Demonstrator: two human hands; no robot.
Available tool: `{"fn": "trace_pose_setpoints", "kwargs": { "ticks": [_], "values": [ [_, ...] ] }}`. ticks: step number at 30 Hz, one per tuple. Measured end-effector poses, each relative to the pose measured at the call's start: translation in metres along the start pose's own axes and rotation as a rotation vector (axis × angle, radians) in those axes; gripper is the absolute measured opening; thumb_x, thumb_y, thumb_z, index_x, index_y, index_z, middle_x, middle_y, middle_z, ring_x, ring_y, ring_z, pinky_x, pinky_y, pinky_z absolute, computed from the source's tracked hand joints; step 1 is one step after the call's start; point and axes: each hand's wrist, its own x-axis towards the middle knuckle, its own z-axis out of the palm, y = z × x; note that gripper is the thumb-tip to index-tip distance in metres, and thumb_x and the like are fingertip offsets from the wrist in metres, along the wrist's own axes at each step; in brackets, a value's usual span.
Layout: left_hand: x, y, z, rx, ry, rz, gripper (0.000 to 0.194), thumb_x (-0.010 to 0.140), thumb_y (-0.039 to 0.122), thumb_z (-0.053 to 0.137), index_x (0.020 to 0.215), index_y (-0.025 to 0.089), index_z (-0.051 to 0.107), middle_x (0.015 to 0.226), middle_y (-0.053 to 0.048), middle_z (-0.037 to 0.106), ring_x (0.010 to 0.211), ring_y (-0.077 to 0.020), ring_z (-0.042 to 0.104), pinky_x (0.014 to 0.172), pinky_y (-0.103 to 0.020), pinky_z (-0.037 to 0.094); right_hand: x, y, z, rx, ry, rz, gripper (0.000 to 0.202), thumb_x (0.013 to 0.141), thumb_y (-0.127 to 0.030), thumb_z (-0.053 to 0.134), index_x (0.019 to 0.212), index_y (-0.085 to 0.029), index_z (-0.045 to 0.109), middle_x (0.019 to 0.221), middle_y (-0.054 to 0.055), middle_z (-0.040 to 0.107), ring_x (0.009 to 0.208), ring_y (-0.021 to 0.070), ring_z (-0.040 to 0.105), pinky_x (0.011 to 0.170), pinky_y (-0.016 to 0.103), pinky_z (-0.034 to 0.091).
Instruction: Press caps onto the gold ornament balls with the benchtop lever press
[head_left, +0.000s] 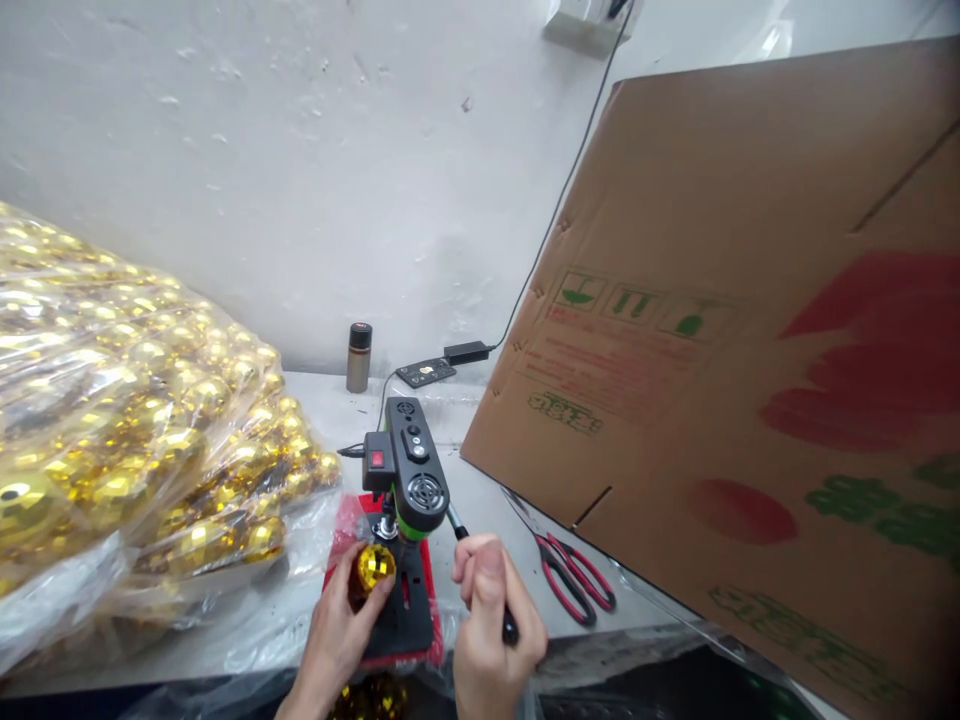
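A small bench drill press with a black top housing and a red switch stands on a black base. My left hand pinches a shiny gold faceted ball just left of the drill head, above the base. My right hand is wrapped round the black grip of the press's lever, which comes out of the right side of the head. The tool tip under the housing is hidden, so I cannot tell whether it touches the ball.
At left a clear plastic bag bulges with many gold balls. A large cardboard box leans at right, with red-handled scissors beside it. A dark-capped bottle and a power adapter lie near the wall. More gold balls show below the table edge.
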Motion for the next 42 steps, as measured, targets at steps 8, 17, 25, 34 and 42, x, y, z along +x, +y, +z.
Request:
{"fn": "trace_pose_setpoints", "kwargs": {
  "ticks": [8, 17, 25, 34, 42],
  "values": [
    [0.003, -0.005, -0.002, 0.185, -0.091, 0.343, 0.049, 0.089, 0.049, 0.069, 0.128, 0.020, 0.069, 0.125, -0.019, 0.081, 0.115, -0.0389, 0.079, 0.098, -0.057, 0.066, -0.005, 0.001, 0.000, 0.006, 0.010, -0.036, 0.041, 0.111, -0.024, 0.045, 0.070, -0.021, 0.052, 0.063, -0.006, 0.048, 0.054, 0.0064, 0.049, 0.051, 0.019, 0.039],
    [0.000, -0.011, -0.008, 0.262, -0.161, 0.392, 0.048, 0.090, 0.037, 0.072, 0.134, 0.020, 0.066, 0.131, -0.019, 0.078, 0.120, -0.0377, 0.077, 0.101, -0.054, 0.065, -0.006, 0.003, 0.000, 0.021, 0.020, -0.061, 0.040, 0.110, -0.019, 0.045, 0.069, -0.021, 0.046, 0.063, -0.006, 0.045, 0.056, 0.0052, 0.049, 0.053, 0.017, 0.039],
    [0.014, 0.008, -0.004, 0.350, -0.273, 0.334, 0.049, 0.082, 0.030, 0.074, 0.129, 0.018, 0.070, 0.121, -0.017, 0.078, 0.113, -0.0377, 0.074, 0.099, -0.056, 0.061, -0.007, 0.005, 0.001, 0.032, 0.027, -0.065, 0.040, 0.110, -0.018, 0.045, 0.070, -0.021, 0.048, 0.063, -0.006, 0.045, 0.057, 0.0056, 0.049, 0.052, 0.018, 0.039],
    [0.011, -0.003, 0.014, 0.339, -0.283, 0.327, 0.043, 0.082, 0.031, 0.077, 0.124, 0.021, 0.067, 0.114, -0.011, 0.075, 0.108, -0.0344, 0.067, 0.099, -0.053, 0.054, -0.008, 0.006, 0.001, 0.056, 0.064, -0.084, 0.042, 0.108, -0.019, 0.047, 0.066, -0.021, 0.048, 0.059, -0.005, 0.046, 0.055, 0.0075, 0.050, 0.050, 0.020, 0.037],
    [0.010, -0.013, 0.015, 0.302, -0.272, 0.328, 0.042, 0.081, 0.031, 0.078, 0.121, 0.022, 0.067, 0.113, -0.010, 0.074, 0.108, -0.0333, 0.065, 0.098, -0.049, 0.052, -0.038, 0.033, -0.004, -0.125, 0.097, -0.159, 0.051, 0.113, -0.025, 0.036, 0.062, -0.022, 0.044, 0.061, -0.008, 0.049, 0.053, 0.0060, 0.047, 0.087, 0.023, 0.054]
  ]
}}
